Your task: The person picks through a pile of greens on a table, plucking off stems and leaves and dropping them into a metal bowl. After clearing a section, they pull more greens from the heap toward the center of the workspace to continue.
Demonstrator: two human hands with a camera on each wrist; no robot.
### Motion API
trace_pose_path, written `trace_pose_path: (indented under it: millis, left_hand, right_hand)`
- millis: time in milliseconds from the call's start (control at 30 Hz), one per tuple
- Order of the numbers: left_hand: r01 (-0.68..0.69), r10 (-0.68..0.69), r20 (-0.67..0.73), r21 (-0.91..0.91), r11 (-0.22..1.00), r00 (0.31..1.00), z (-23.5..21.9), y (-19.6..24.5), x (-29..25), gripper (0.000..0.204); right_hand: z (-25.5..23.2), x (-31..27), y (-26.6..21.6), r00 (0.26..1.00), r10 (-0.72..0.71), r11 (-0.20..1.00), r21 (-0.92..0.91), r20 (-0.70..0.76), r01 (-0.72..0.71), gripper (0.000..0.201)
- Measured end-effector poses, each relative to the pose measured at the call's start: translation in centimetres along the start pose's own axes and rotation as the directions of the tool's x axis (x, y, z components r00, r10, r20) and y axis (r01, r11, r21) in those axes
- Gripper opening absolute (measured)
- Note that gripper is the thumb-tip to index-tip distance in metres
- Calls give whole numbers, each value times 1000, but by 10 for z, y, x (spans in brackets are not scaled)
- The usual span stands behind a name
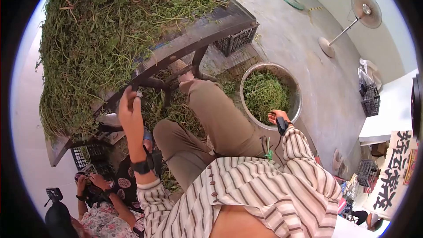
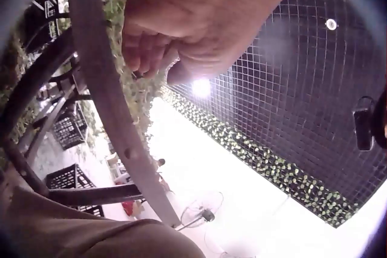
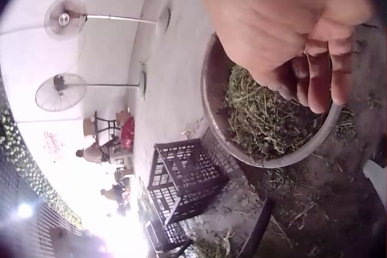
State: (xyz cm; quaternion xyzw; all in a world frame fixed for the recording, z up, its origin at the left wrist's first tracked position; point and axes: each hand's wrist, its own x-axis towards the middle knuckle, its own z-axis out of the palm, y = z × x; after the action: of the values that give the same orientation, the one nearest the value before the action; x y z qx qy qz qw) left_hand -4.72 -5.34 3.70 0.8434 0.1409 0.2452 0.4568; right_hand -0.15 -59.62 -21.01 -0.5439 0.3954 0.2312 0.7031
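Green stems and leaves (image 1: 110, 39) cover the table (image 1: 194, 35) in a thick heap. At the table's near edge is my left hand (image 1: 131, 110), its fingers bent; in the left wrist view the thumb of the left hand (image 2: 187, 22) meets the fingertips, with a small dark bit at them. A round metal basin (image 1: 298, 101) on the floor holds more greens (image 1: 266, 92). My right hand (image 1: 279, 117) is over the basin's near rim; in the right wrist view the fingers of the right hand (image 3: 302, 46) hang loosely curled above the greens, holding nothing visible.
Black crates stand under the table (image 1: 235, 42) and by the right wall (image 1: 371, 100). Two standing fans (image 1: 366, 9) are at the upper right. Another person (image 1: 105, 202) sits at the lower left. Loose greens (image 1: 176, 105) litter the floor around my legs.
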Motion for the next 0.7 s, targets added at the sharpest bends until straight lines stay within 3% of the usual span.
trace_pose_path:
  millis: [67, 167, 267, 400, 467, 600, 633, 700]
  left_hand:
    - [-34, 34, 17, 5, 999, 999, 10, 18, 13, 39]
    - [-111, 111, 6, -26, 993, 994, 25, 40, 28, 36]
    - [-181, 181, 8, -6, 983, 983, 41, 58, 47, 35]
    - [-323, 308, 100, 207, 924, 946, 73, 55, 73, 35]
    - [-526, 514, 135, 359, 771, 847, 95, 50, 90, 35]
    - [-558, 524, 211, 446, 700, 825, 134, 55, 120, 35]
    - [-551, 508, 229, 470, 690, 831, 141, 58, 125, 36]
    - [-546, 506, 227, 498, 674, 832, 155, 61, 131, 35]
  right_hand:
    - [-24, -8, 2, 1000, 8, 998, 69, 16, -9, 21]
    - [-37, -11, -9, 997, -35, 994, 105, -69, 42, 18]
    - [-25, -14, -29, 993, -99, 982, 154, -71, 109, 18]
    - [20, -23, -52, 981, -188, 978, 83, -50, 192, 18]
    - [40, -10, -63, 980, -196, 978, 75, 26, 193, 17]
    - [85, 29, -99, 957, -244, 970, 48, 156, 240, 15]
    - [104, 28, -116, 964, -239, 970, -23, 116, 243, 17]
    - [123, 76, -137, 949, -268, 955, -81, 169, 284, 18]
